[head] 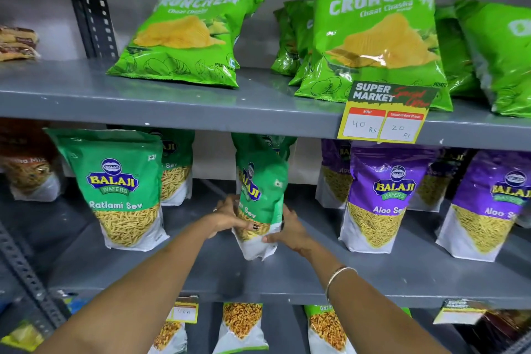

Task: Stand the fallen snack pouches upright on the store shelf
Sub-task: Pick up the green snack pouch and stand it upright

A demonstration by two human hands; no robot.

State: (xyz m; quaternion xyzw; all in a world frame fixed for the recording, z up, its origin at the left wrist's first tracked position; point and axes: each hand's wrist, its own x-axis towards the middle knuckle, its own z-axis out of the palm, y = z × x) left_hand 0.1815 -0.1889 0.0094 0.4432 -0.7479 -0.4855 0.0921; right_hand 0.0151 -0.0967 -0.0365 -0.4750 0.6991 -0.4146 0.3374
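A green Ratlami Sev pouch [263, 181] stands nearly upright in the middle of the grey middle shelf [201, 273], turned a little to the left. My left hand [230, 217] grips its lower left side and my right hand [290, 228] grips its lower right side. Its base touches the shelf. Another green Ratlami Sev pouch [120, 187] stands upright to the left, with one more green pouch [176, 172] behind it. Purple Aloo Sev pouches [385, 195] stand upright to the right.
Green Crunchem chip bags [184, 37] lean back on the upper shelf, above a yellow price tag [385, 118]. An orange mix pouch [28, 169] stands at far left. More pouches [241, 325] fill the lower shelf. A slotted metal upright [89, 6] rises at left.
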